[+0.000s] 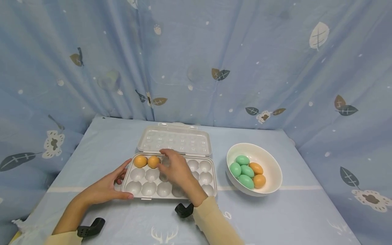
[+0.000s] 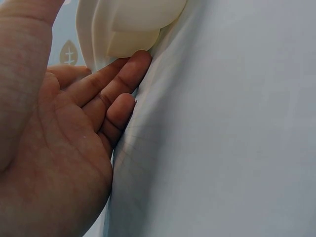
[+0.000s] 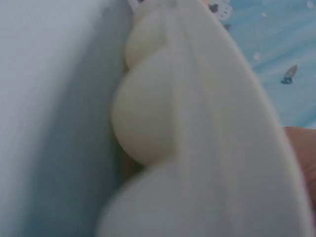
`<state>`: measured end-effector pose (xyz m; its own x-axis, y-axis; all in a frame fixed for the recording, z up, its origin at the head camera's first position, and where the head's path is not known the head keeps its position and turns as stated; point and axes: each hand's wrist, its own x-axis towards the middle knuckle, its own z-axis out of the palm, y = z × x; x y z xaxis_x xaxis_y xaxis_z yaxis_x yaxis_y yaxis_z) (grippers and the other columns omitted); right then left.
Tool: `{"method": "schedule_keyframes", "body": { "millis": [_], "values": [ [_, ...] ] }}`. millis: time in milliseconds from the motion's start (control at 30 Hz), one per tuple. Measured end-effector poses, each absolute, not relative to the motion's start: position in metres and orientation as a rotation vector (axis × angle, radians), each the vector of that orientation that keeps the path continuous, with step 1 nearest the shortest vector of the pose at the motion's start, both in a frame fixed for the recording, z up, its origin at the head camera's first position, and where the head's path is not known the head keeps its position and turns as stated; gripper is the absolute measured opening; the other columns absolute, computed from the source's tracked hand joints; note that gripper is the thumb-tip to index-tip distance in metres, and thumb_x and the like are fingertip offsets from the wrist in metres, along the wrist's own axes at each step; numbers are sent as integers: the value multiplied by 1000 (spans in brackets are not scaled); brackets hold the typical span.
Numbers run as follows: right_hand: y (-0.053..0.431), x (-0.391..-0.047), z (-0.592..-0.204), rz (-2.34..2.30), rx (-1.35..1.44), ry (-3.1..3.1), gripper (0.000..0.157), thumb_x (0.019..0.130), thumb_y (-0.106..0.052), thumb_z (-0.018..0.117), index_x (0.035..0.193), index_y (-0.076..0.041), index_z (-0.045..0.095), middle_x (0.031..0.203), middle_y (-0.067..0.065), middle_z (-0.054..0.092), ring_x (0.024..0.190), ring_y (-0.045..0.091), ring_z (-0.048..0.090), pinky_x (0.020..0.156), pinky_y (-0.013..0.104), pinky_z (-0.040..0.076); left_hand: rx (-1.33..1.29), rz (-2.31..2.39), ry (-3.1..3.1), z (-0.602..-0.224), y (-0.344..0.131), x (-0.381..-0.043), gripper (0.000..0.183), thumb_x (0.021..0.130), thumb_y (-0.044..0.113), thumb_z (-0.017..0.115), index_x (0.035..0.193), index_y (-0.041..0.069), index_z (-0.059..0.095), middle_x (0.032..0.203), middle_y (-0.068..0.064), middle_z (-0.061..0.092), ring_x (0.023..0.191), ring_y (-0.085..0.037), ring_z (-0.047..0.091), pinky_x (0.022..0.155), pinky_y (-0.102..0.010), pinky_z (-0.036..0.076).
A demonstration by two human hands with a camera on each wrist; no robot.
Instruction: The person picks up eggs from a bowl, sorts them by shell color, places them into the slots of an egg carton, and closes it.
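A pale egg tray [image 1: 134,198] with rows of round cups lies on the table, its clear lid [image 1: 176,137] folded back. Two orange eggs [image 1: 140,161] sit side by side in the far-left cups. Over the tray, my right hand [image 1: 177,170] has its thumb tip beside the second orange egg [image 1: 153,162]; an empty cup shows between thumb and index finger. My left hand [image 1: 107,187] rests at the tray's left edge, fingers along its side and thumb near the front corner. In the left wrist view, those fingertips [image 2: 136,69] touch the tray's underside.
To the right of the tray stands a white bowl [image 1: 271,170] holding several green eggs [image 1: 242,160] and two orange eggs [image 1: 259,181]. A blue patterned curtain [image 1: 190,61] hangs around the table. Black camera mounts [image 1: 92,228] sit at both wrists.
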<state>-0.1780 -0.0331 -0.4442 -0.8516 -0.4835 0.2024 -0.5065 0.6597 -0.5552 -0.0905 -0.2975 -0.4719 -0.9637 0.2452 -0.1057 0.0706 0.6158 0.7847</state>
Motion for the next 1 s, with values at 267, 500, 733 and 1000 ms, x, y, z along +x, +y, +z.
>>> {"method": "schedule_keyframes", "body": {
  "millis": [267, 500, 733, 1000],
  "values": [
    [-11, -186, -430, 974, 815, -2753, 50, 94, -28, 78, 139, -12, 63, 132, 5, 69, 123, 21, 64, 104, 37, 49, 261, 1261, 2644, -471, -297, -90, 123, 77, 38, 91, 166, 11, 10, 130, -12, 57, 101, -22, 45, 81, -31, 40],
    [9, -190, -419, 1093, 785, -2643, 49, 90, -19, 81, 135, -7, 64, 129, 11, 69, 113, 32, 68, 94, 40, 54, 273, 1273, 2647, -471, -297, -90, 123, 77, 36, 91, 167, 12, 11, 132, -13, 57, 101, -22, 45, 80, -30, 40],
    [27, -193, -414, 1087, 762, -2598, 49, 90, -19, 81, 134, -6, 64, 131, 11, 68, 115, 33, 67, 95, 43, 54, 269, 1278, 2641, -471, -297, -91, 123, 77, 36, 91, 167, 12, 11, 132, -13, 57, 101, -22, 45, 81, -30, 40],
    [53, -199, -408, 1107, 706, -2530, 48, 90, -16, 81, 133, -1, 64, 131, 12, 68, 117, 31, 66, 98, 41, 54, 284, 1280, 2644, -473, -297, -91, 122, 77, 35, 91, 166, 12, 11, 131, -11, 58, 100, -19, 45, 80, -29, 41]
  ]
}}
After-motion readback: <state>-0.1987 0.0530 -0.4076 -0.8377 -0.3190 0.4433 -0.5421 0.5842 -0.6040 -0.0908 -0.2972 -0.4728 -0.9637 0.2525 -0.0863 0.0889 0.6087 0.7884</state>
